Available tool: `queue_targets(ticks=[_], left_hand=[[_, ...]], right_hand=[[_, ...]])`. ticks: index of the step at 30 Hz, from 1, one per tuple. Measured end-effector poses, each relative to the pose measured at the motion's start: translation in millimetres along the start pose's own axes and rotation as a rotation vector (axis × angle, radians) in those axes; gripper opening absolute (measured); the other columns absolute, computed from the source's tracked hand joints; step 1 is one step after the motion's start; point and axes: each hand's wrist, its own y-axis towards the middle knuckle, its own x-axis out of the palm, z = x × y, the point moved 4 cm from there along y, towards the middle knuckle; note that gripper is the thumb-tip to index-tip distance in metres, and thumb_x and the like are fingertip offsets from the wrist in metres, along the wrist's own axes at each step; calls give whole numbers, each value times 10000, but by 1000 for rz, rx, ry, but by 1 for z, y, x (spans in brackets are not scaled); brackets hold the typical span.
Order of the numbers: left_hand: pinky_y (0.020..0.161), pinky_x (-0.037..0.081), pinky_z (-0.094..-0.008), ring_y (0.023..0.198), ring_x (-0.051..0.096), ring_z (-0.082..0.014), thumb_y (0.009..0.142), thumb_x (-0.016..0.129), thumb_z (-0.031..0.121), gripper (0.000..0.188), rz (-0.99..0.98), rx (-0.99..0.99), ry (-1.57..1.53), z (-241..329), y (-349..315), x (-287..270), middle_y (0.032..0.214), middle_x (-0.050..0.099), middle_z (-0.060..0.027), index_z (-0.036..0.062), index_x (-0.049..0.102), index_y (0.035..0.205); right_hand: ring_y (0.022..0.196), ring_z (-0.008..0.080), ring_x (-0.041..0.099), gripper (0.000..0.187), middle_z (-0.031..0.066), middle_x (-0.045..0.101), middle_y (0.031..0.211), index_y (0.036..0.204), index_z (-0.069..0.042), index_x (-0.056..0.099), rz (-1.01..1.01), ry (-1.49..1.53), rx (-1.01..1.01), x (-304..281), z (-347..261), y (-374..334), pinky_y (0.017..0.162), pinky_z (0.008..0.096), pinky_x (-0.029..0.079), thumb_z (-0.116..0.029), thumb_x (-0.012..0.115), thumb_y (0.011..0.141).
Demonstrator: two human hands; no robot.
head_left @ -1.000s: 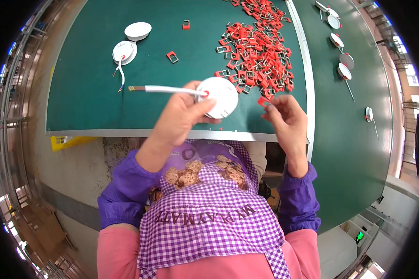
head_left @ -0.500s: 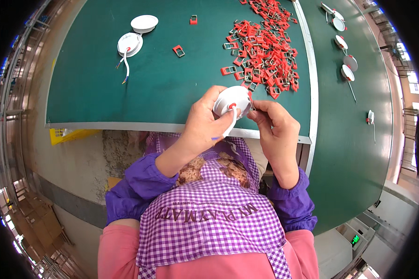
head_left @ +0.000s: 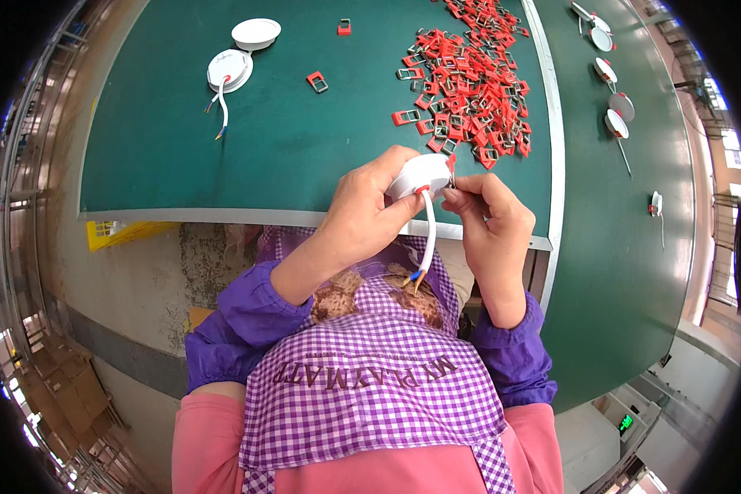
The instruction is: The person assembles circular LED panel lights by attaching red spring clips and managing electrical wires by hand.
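Observation:
My left hand (head_left: 369,206) grips a round white downlight (head_left: 420,174) by its rim, just over the table's front edge. A white cable leaves the lamp through a red grommet and hangs down, with blue and brown wire ends showing. Pinched in the fingers of my right hand (head_left: 492,216) is a red spring clip (head_left: 450,162) with a metal loop, held against the lamp's right side. My fingertips cover much of the clip, so I cannot tell whether it is seated. Beyond the lamp lies a heap of similar red clips (head_left: 477,95).
At the table's far left rest a white round lamp with cable (head_left: 229,71) and another white disc (head_left: 256,34). Two loose red clips (head_left: 317,81) lie between them and the heap. Past a metal divider (head_left: 554,123), several lamps (head_left: 616,123) sit on a green surface (head_left: 609,272).
The lamp has turned in my left hand and moved slightly right. Its cable, earlier lying along my fingers, now hangs free. My right hand stays at the lamp's side with the clip.

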Motion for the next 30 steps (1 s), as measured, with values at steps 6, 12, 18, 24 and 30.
queue_targets(ticks=[6, 12, 18, 24, 30], left_hand=[[721, 470, -254, 841, 564, -77, 838, 602, 9, 249, -84, 62, -33, 10, -6, 0, 908, 605, -26, 9, 556, 1083], [779, 466, -240, 902, 557, -76, 862, 594, 21, 229, -241, -58, -149, -4, -21, 11, 951, 589, -35, 3, 549, 1085], [796, 465, -224, 920, 552, -61, 881, 601, 19, 236, -255, -151, -332, -22, -24, 20, 971, 561, 0, 15, 539, 1109], [822, 470, -225, 953, 556, -68, 881, 633, 44, 272, -292, -191, -580, -28, -20, 20, 1016, 574, -8, 23, 523, 1129], [836, 490, -254, 941, 593, -101, 835, 702, 71, 342, -325, -200, -651, -28, -16, 12, 1020, 610, -34, 39, 519, 1122]], right_hand=[[736, 135, 672, 277, 106, 683, 936, 1049, 17, 594, -15, 263, 241, -10, 4, -10, 629, 259, 522, 25, 688, 789], [781, 150, 682, 383, 148, 663, 1046, 1171, 38, 550, -189, 363, 403, -9, 16, -29, 682, 246, 540, 33, 660, 805], [755, 151, 667, 372, 162, 643, 1022, 1170, 72, 531, -174, 460, 510, -2, 26, -31, 619, 237, 539, 34, 652, 821], [752, 130, 653, 366, 149, 632, 1011, 1155, 81, 543, -176, 537, 508, 0, 24, -27, 599, 229, 536, -5, 673, 823], [699, 97, 626, 350, 101, 643, 935, 1118, 59, 567, -215, 450, 436, 0, 11, -23, 558, 222, 506, -43, 705, 813]])
